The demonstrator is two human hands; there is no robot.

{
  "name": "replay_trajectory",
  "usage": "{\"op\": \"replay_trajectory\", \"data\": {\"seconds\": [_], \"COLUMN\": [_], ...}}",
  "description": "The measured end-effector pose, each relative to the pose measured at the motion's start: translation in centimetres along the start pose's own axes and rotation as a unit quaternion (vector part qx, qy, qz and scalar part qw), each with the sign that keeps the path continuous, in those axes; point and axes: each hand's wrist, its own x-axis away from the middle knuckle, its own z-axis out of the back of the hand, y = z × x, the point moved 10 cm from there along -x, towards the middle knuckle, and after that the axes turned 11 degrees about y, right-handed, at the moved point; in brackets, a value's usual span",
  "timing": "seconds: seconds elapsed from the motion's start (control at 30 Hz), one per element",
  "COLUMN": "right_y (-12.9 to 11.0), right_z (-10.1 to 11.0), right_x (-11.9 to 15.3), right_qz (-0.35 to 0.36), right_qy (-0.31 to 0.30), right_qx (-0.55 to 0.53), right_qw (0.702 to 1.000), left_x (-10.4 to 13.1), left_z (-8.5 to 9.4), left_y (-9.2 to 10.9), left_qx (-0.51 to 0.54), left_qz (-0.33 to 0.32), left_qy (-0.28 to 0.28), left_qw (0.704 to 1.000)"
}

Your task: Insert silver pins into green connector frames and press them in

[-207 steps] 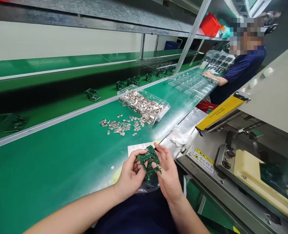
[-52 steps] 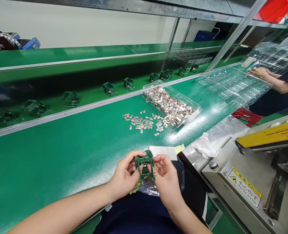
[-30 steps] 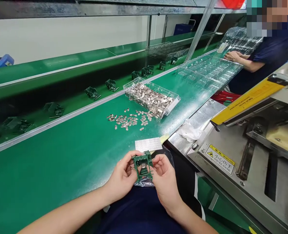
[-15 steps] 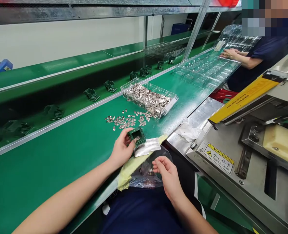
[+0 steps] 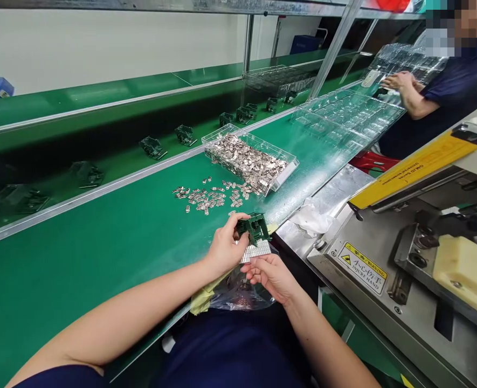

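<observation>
"Green tabletop (image 5: 133, 231), clear tray (image 5: 285, 173) on it. Filled with?"
"Small metal pieces (image 5: 246, 153), heaped (more scattered beside)."
"And the green housing (image 5: 258, 227)?"
"In the left hand (image 5: 223, 248), fingers clasped round it, at the far edge of a silvery sheet (image 5: 255, 250). Right hand (image 5: 272, 274) at the near edge, unclear whether gripping."

Behind our long green workbench (image 5: 133, 231) we see a pale wall (image 5: 101, 48); a metal shelf (image 5: 161, 6) runs overhead, with a slanting post (image 5: 335, 49) below it. White light glares off the workbench, near a red seat (image 5: 371, 160).

green bench (image 5: 141, 231) | clear bin (image 5: 287, 173) of metal pieces (image 5: 250, 156) | loose pieces (image 5: 209, 200) | clear compartment tray (image 5: 337, 123) | near-edge silver sheet (image 5: 259, 250)
</observation>
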Motion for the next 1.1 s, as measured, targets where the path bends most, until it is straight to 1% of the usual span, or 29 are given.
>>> {"op": "replay_trajectory", "data": {"seconds": [0.17, 0.27, 0.37, 0.47, 0.63, 0.77, 0.83, 0.9, 1.0, 1.07, 1.1], "right_y": [1.2, 1.6, 1.5, 1.0, 0.9, 2.0, 2.8, 3.3, 2.7, 1.3, 0.1], "right_z": [-0.6, -0.7, -0.6, -0.6, -0.1, 1.7, 2.5, 3.0, 3.8, 4.1, 4.1], "right_x": [-0.6, -0.9, -1.1, -1.0, -1.3, -2.1, -2.4, -2.2, -0.8, 0.7, 1.6], "right_qz": [-0.022, -0.020, -0.013, -0.005, 0.016, 0.039, 0.039, 0.039, 0.062, 0.093, 0.123], "right_qy": [-0.032, -0.041, -0.041, -0.021, 0.034, 0.097, 0.107, 0.102, 0.104, 0.112, 0.119], "right_qx": [-0.014, -0.019, -0.015, -0.003, 0.028, 0.060, 0.083, 0.111, 0.160, 0.190, 0.206], "right_qw": [0.999, 0.999, 0.999, 1.000, 0.999, 0.993, 0.990, 0.988, 0.980, 0.971, 0.963], "left_x": [0.7, 0.8, 0.8, 0.8, 0.8, 0.8, 0.8, 0.8, 0.7, 0.6, 0.6], "left_z": [-0.9, -1.0, -0.9, -0.9, -0.9, -0.8, -0.7, -0.7, -0.5, -0.1, 0.1], "left_y": [-0.3, -0.4, -0.5, -0.6, -0.8, -0.6, -0.4, -0.3, -0.6, -0.9, -1.1], "left_qx": [0.075, 0.082, 0.082, 0.083, 0.082, 0.073, 0.072, 0.080, 0.105, 0.133, 0.153], "left_qz": [0.028, 0.029, 0.030, 0.026, 0.020, 0.009, 0.004, 0.002, 0.011, 0.019, 0.023], "left_qy": [-0.001, -0.001, -0.002, -0.005, 0.001, 0.001, 0.002, 0.002, 0.013, 0.028, 0.035], "left_qw": [0.997, 0.996, 0.996, 0.996, 0.996, 0.997, 0.997, 0.997, 0.994, 0.991, 0.987]}}
